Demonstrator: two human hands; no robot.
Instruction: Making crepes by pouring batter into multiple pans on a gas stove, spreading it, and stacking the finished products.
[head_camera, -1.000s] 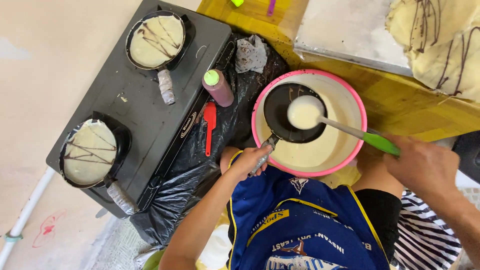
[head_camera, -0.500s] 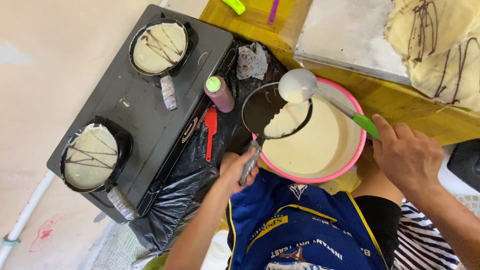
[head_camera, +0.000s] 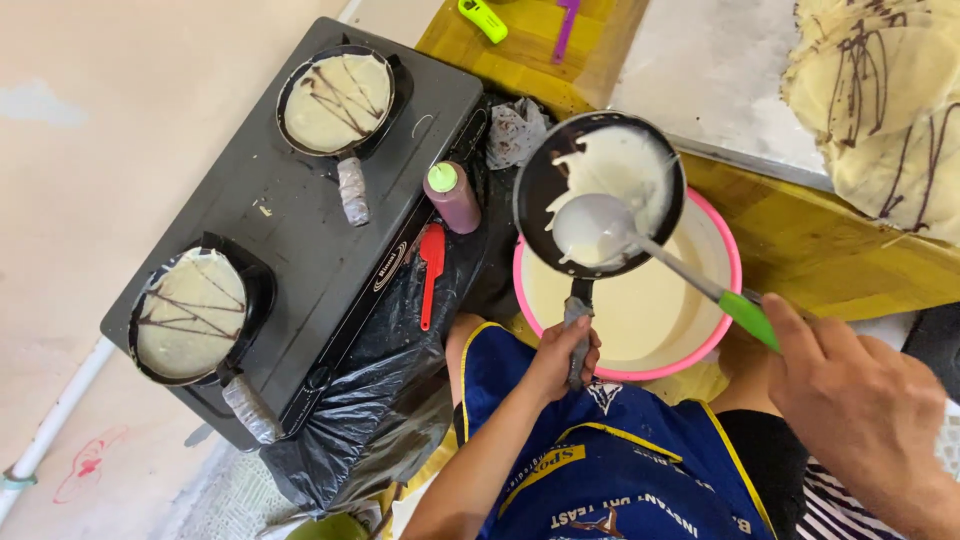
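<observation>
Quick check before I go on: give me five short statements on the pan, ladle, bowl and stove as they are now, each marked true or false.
1. The left hand holds the small black pan by its handle. True.
2. The right hand holds a ladle with a red handle. False: the handle is green.
3. The pan sits flat on the stove. False: it is held above the pink bowl of batter.
4. Two other pans on the stove hold crepes with dark drizzle. True.
5. The held pan is clean. False: pale batter covers part of it.
</observation>
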